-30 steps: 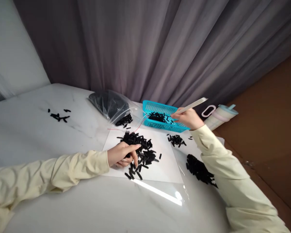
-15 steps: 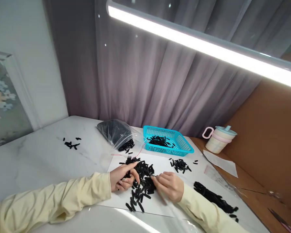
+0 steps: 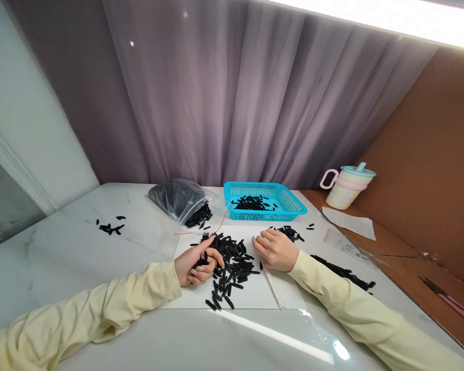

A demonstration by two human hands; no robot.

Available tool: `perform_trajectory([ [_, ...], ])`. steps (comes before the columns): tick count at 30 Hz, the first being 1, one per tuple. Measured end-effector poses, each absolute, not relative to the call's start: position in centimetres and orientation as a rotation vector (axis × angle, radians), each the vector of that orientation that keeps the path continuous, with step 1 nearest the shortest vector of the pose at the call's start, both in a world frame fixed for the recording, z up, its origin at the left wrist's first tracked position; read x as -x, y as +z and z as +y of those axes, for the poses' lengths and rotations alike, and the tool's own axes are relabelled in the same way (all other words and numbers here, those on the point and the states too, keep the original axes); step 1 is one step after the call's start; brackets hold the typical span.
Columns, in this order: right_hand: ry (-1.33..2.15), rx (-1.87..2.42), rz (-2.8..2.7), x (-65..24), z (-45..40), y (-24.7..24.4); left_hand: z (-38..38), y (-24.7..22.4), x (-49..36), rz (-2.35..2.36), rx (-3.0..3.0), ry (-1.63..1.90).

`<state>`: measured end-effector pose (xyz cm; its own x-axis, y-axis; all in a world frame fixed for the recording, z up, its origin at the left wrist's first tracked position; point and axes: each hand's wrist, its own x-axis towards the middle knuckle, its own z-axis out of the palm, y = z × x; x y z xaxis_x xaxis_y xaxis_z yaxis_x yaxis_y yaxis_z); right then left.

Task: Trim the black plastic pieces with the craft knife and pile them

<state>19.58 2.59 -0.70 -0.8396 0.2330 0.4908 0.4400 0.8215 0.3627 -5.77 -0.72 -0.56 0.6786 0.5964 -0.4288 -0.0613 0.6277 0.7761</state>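
Several small black strips lie in a loose pile (image 3: 234,263) on a white sheet (image 3: 255,299). At the pile's left edge, my left hand (image 3: 200,264) is curled around some black strips. My right hand (image 3: 275,249) is closed right of the pile, fingertips pinched together; anything between them is too small to make out. Partly behind it sits a smaller heap of strips (image 3: 291,233). A thin pale stick (image 3: 274,289) lies below the right hand. Farther back, a blue basket (image 3: 268,213) holds more strips, and a clear bag (image 3: 178,198) spills some.
A cup with a pink handle (image 3: 348,186) stands at the back right near a white paper (image 3: 350,222). A long black bundle (image 3: 344,272) and scissors (image 3: 448,300) lie at the right. Some strips (image 3: 111,228) are scattered at the left.
My right hand has moved away from the pile, up and to the right, toward the smaller heap. My left hand stays curled beside the pile. The camera view has tilted down and turned.
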Motion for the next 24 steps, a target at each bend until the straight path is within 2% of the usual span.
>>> perform_trajectory([
  [5,-0.378,0.738,-2.454,-15.7,-2.3,0.1,-1.6,-0.3,5.0,0.837,-0.993,0.391],
  [8,0.155,0.928,-2.44,-13.9,-4.6,0.1,-2.2,0.1,4.1,0.95,-1.096,0.376],
  [10,0.346,1.01,-2.443,-13.2,-5.1,-0.1,-2.6,0.4,3.8,0.97,-1.157,0.342],
  [17,0.509,0.904,-2.391,-13.0,-4.5,-1.0,-3.3,0.5,3.5,0.983,-1.265,0.332],
  [21,0.789,0.944,-2.075,-13.3,-4.3,-1.3,-3.4,-0.1,3.5,1.051,-1.374,0.549],
  [24,0.865,1.06,-1.825,-13.6,-3.5,-1.3,-3.3,0.2,3.4,1.056,-1.738,0.734],
])
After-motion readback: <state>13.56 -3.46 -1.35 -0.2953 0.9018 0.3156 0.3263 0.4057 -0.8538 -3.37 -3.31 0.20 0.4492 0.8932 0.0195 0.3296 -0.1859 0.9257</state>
